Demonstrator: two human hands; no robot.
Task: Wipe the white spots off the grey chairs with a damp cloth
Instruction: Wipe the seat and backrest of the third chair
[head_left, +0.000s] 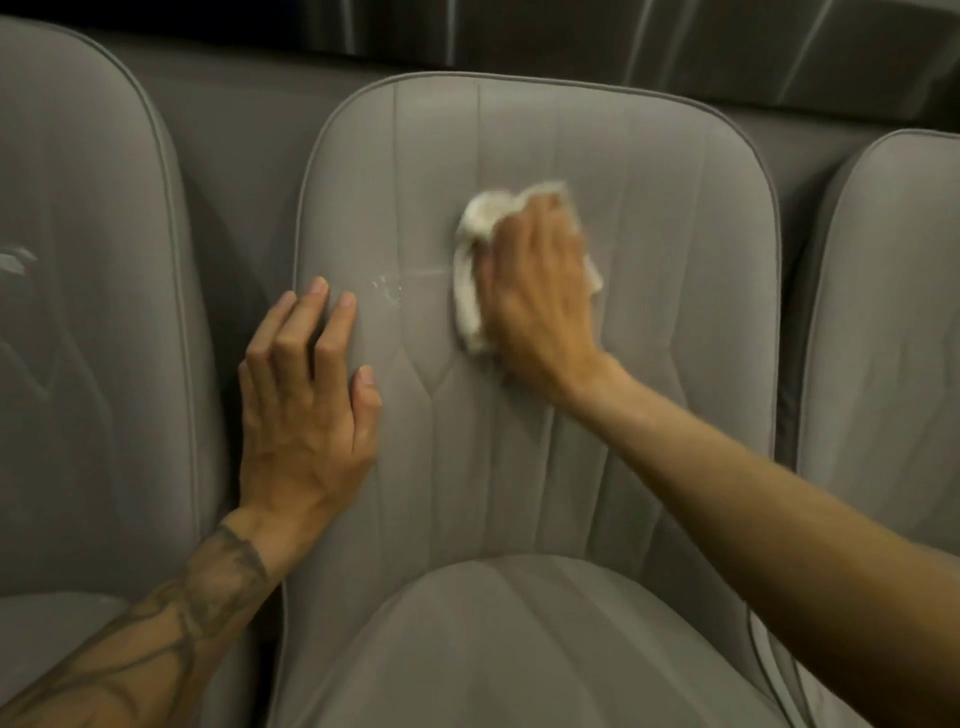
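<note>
Right hand (535, 291) presses crumpled white damp cloth (475, 260) flat against backrest of middle grey fabric chair (519, 457) — fingers blurred, seemingly curled round cloth; left hand (306, 410) spread flat on backrest's left edge, holding nothing; small white spots (387, 288) between hands, just left of cloth.

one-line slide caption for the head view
Right hand holds a white cloth against the middle chair's backrest beside white spots; left hand rests flat.

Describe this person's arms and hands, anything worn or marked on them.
No sleeves, gloves, rings or watch show. The left forearm carries a dark line tattoo up to the wrist; the right forearm, left hand and right hand are unmarked.
</note>
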